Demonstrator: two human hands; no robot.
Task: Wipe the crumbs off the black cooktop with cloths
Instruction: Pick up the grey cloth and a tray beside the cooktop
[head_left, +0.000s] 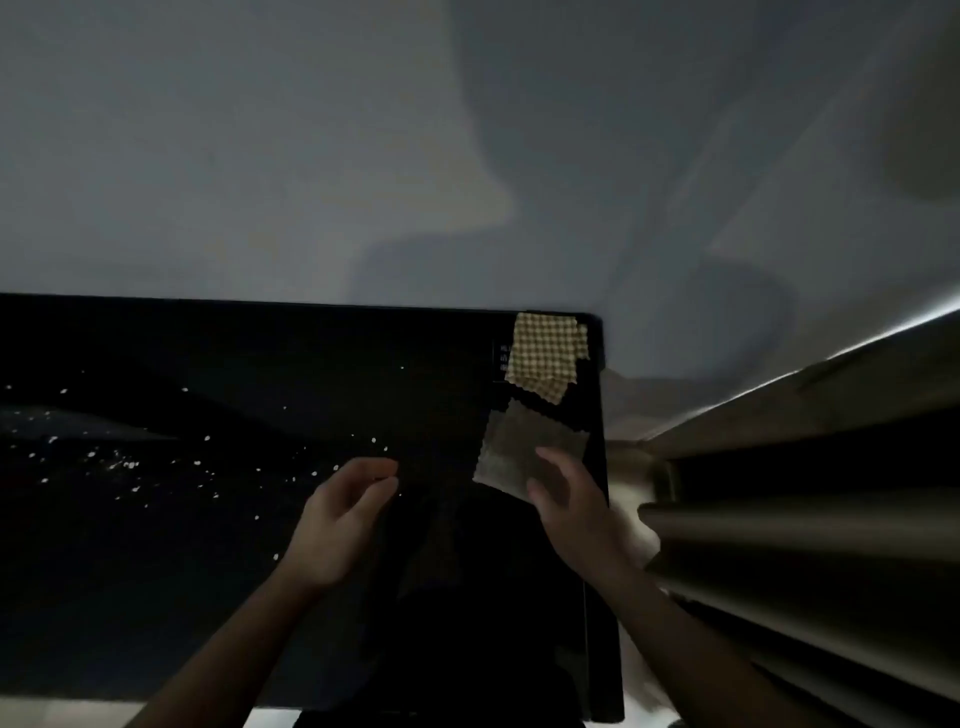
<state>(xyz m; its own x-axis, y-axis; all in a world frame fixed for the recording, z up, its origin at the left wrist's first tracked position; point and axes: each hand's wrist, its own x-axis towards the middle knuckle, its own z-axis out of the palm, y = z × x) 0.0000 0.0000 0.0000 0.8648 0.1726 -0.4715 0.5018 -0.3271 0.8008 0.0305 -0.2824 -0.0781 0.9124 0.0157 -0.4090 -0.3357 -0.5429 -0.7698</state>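
Black cooktop (260, 571): two cloths (545, 353) (519, 452), two hands (337, 525) (571, 499), scattered crumbs (130, 462).

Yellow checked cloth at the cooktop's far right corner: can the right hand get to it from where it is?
Probably yes. The right hand rests on the grey cloth just short of the yellow checked cloth, with only bare black cooktop between them.

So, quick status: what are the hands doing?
Right hand on grey cloth, left hand empty. Crumbs unwiped on cooktop. Yellow cloth idle.
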